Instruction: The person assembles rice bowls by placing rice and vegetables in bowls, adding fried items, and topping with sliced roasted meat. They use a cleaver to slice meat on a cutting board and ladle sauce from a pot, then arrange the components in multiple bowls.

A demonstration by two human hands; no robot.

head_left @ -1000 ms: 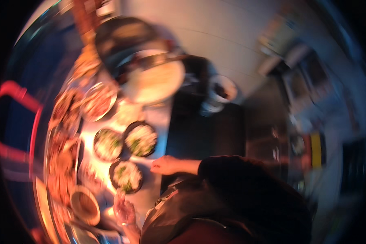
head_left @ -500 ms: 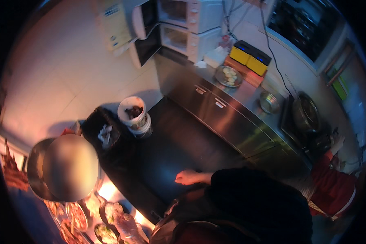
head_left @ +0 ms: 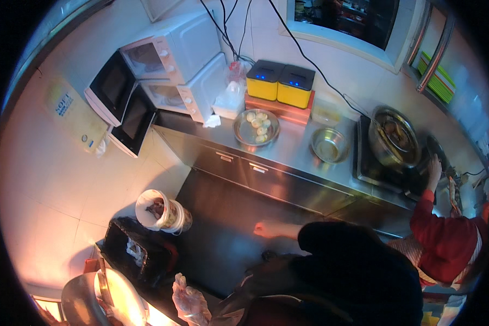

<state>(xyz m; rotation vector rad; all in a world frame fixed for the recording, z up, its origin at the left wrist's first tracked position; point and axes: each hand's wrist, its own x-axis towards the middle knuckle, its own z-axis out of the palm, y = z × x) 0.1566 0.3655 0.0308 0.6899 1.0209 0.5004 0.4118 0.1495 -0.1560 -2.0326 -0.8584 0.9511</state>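
Observation:
My left hand (head_left: 190,301), in a clear plastic glove, is raised at the lower edge with its fingers stretched up and nothing seen in them. It is nearest to the lit counter with a round metal pan (head_left: 80,300) and a pale round lid or plate (head_left: 126,299), apart from both. My right hand (head_left: 267,229), bare and somewhat blurred, hangs over the dark floor. Its fingers look curled into a loose fist, with nothing visible in them. The dark sleeve (head_left: 331,244) covers that arm.
A black bin (head_left: 114,244) and white buckets (head_left: 153,209) stand on the floor. Along the steel counter (head_left: 296,149) are microwaves with open doors (head_left: 111,87), a plate of pale round pieces (head_left: 255,127), a metal bowl (head_left: 330,145) and a large pot (head_left: 394,136). A co-worker in red (head_left: 445,239) reaches toward the cooker.
My view has swung right, so the counter shows more fully and the food bowls have left the picture. My left hand has come away from those bowls. The co-worker's hand remains by the cooker.

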